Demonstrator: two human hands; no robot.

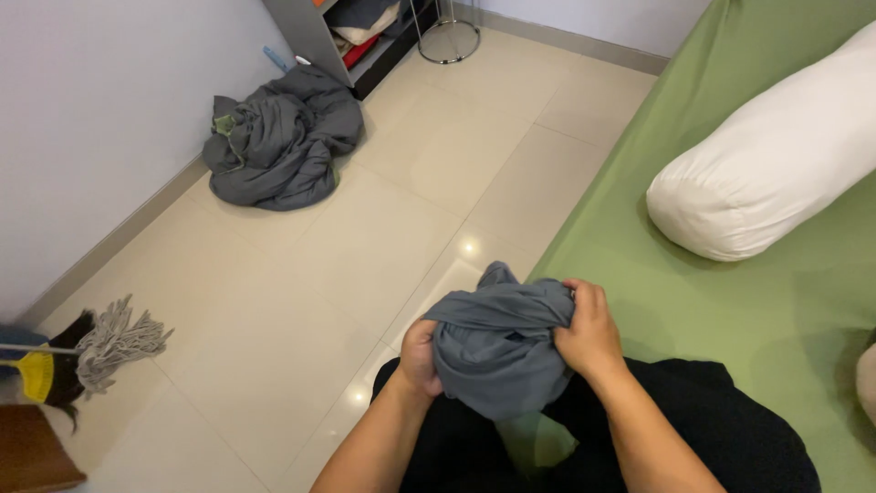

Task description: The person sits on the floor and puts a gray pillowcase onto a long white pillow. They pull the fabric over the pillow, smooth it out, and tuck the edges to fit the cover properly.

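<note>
Your left hand [418, 358] and right hand [589, 333] are both clamped on a bunched grey cloth garment [497, 342], held between them above your lap. The left hand grips the garment's lower left side, fingers buried in the folds; the right hand grips its upper right side, fingers curled over the top. The bundle sits directly between the two hands, touching both, and hangs just off the near edge of the green-sheeted bed [776, 301] on which you sit in black trousers [730, 438].

On the bed, well apart from your hands towards its far side, lies a white cylindrical bolster pillow [776, 155]. On the cream tiled floor [383, 256], a heap of dark grey fabric [278, 141] lies against the wall, near a grey shelf unit [351, 36]. A grey string mop head [114, 338] rests at the left edge of the floor, beside a yellow and black brush [41, 374].
</note>
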